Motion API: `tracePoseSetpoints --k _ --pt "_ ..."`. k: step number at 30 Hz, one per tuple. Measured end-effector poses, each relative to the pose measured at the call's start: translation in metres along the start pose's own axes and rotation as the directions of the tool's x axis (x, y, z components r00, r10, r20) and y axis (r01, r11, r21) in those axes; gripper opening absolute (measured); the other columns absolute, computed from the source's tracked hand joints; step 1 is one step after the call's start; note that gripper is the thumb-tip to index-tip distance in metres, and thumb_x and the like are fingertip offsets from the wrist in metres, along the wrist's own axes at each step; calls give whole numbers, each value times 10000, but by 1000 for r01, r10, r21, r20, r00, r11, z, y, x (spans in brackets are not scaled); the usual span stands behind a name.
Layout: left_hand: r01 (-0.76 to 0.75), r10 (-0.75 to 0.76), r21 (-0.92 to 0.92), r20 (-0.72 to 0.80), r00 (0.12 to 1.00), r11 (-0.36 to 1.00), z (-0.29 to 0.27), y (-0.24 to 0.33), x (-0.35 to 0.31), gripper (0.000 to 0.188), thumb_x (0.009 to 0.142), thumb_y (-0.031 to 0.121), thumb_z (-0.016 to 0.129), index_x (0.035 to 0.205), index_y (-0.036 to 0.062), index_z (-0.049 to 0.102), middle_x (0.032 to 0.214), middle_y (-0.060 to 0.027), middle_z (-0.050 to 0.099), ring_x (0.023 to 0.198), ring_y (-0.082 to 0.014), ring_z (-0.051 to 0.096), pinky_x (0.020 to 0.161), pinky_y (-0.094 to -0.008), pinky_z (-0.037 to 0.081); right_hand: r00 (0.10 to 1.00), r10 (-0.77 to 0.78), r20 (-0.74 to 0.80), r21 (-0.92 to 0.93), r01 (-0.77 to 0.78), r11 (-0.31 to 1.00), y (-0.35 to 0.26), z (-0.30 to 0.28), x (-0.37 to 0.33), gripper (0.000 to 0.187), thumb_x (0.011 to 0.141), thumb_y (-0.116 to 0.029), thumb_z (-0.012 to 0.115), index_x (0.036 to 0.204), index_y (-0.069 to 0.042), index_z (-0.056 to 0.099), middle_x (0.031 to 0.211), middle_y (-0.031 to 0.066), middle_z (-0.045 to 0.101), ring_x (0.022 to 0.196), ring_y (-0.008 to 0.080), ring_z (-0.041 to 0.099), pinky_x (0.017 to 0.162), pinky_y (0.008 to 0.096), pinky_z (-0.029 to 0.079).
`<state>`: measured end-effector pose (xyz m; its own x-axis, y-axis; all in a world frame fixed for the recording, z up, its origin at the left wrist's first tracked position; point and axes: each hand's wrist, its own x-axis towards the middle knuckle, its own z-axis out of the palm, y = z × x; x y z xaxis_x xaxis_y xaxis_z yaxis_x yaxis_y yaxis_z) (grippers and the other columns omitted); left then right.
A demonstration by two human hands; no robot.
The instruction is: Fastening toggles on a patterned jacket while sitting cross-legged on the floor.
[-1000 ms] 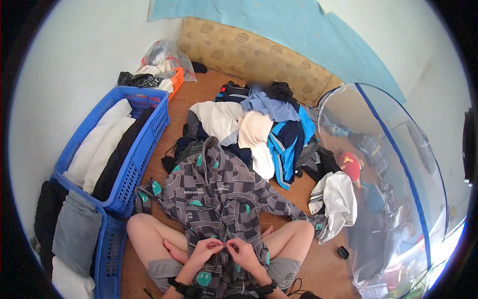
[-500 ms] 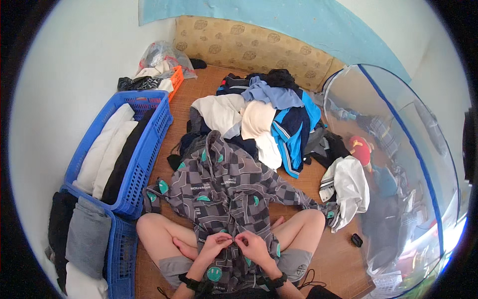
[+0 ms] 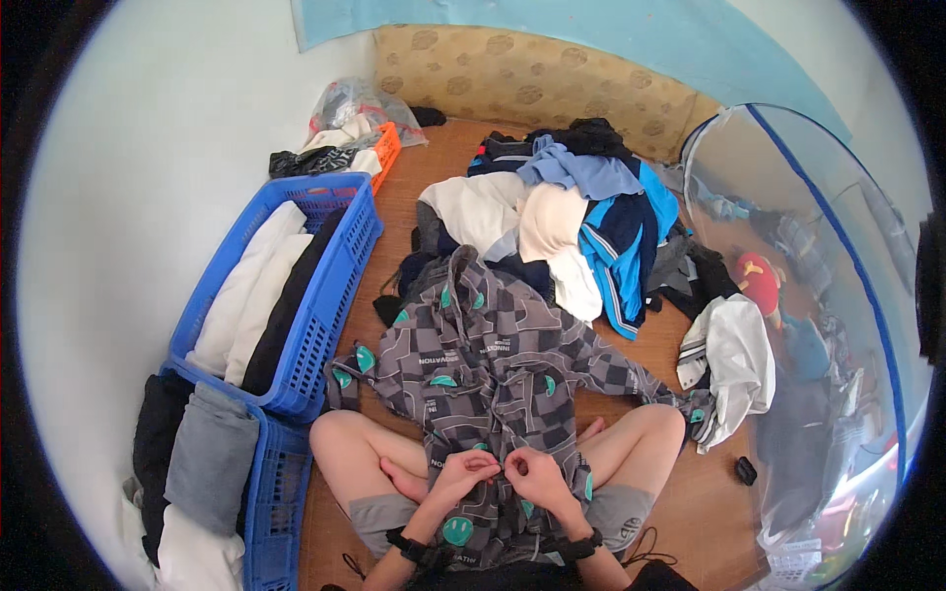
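Note:
A dark grey patterned shirt (image 3: 473, 345) with a collar and green motifs is spread across my lap and the floor, collar pointing away from me, sleeves out to both sides. My left hand (image 3: 465, 477) pinches the front edge of the shirt near its lower middle. Close beside it, my right hand (image 3: 538, 481) pinches the facing edge, thumb and fingers pressed together. Only a small gap separates the two sets of fingertips. Any button or fastener between them is too small to make out.
Beyond the shirt lies a heap of mixed clothes (image 3: 567, 212). Blue baskets (image 3: 296, 394) with folded garments stand at the left. A white garment (image 3: 739, 360) and a small black case (image 3: 746, 471) lie at the right, beside a clear, blue-edged tent (image 3: 828, 222).
The whole scene has shifted rightward in the picture as the camera turned. Both hands remain at the shirt's front, still pinching, with only slight finger movement.

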<state>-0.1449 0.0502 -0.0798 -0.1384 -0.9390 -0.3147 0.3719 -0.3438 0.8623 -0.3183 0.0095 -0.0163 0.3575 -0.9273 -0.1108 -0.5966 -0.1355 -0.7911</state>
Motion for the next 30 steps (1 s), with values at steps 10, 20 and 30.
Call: tracePoseSetpoints --k 10,20,30 --pt "26 -27 34 24 999 999 3 9 0 125 873 20 701 980 -12 644 888 -41 674 803 -104 644 725 -250 528 994 111 -15 16 -111 994 3 -3 -1 209 810 -260 697 868 -60 708 797 109 706 704 249 693 664 369 542" --pt "15 -13 93 -26 1000 996 2 5 9 100 876 -15 671 967 -14 629 887 -57 666 809 -129 655 706 -267 540 991 131 42 -17 -130 991 -9 -6 7 231 786 -257 747 839 -35 714 734 107 701 667 224 694 630 332 538" --pt "76 -74 30 -51 996 997 11 -4 -8 143 951 97 607 993 -35 641 881 -53 664 815 -143 658 722 -282 548 988 108 -106 -148 -124 981 -4 12 -15 198 779 -259 744 785 -69 692 728 93 684 689 261 687 632 378 540"
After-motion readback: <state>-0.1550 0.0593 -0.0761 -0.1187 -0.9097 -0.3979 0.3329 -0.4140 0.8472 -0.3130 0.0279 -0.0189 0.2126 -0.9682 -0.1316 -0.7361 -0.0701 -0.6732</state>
